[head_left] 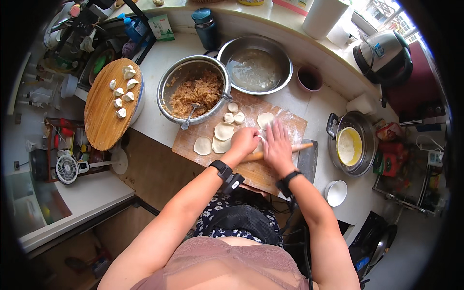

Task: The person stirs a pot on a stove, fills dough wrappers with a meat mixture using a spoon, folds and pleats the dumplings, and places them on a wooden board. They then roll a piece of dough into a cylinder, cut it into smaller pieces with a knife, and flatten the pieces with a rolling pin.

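My left hand [245, 141] pinches the edge of a thin dough wrapper [258, 148], which my hands partly cover. Flat across a wooden rolling pin [303, 146] lies my right hand [278, 146], its fingers stretched out rather than wrapped around the pin. Both hands are over a floured wooden board [262, 177]. Another dough round [265, 120] lies just beyond my right fingertips. Left of my left hand are several flat wrappers [224, 131], some overlapping, with small dough pieces [228, 117] behind them.
A metal pot of minced filling [197, 90] with a spoon [189, 117] touches the board's far left. Behind stands a steel basin [259, 69] of cloudy liquid. Shaped dumplings [128, 96] sit on a round wooden board [105, 127]. Rightward are a flour bowl [348, 146] and white bowl [335, 193].
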The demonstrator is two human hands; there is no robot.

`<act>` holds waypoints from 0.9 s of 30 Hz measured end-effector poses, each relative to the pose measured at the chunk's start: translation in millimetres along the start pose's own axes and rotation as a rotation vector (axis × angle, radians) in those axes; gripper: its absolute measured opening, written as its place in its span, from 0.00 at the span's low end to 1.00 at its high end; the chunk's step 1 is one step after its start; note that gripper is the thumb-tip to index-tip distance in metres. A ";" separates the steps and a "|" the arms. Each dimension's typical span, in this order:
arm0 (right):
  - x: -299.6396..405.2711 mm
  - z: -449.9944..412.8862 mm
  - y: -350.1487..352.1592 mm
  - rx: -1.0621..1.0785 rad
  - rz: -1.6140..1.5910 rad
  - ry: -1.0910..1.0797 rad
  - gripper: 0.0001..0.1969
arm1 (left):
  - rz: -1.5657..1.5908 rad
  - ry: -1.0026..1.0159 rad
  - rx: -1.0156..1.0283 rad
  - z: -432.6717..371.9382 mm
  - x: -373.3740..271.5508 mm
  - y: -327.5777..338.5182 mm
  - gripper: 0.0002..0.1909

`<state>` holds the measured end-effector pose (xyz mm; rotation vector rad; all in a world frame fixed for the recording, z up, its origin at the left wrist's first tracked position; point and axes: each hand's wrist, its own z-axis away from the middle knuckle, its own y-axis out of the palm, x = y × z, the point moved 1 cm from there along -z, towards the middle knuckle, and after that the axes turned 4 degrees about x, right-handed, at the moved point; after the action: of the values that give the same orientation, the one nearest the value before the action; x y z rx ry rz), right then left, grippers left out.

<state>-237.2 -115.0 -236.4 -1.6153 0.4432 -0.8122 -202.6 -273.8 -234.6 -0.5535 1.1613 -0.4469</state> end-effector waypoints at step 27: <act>-8.9 63.8 -12.3 0.037 -0.141 0.103 0.34 | -0.439 0.149 -0.114 -20.7 -1.9 -45.9 0.13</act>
<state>-199.4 -61.7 -229.4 -1.5881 0.3876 -1.0077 -224.8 -312.2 -210.9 -0.8923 1.2124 -0.8117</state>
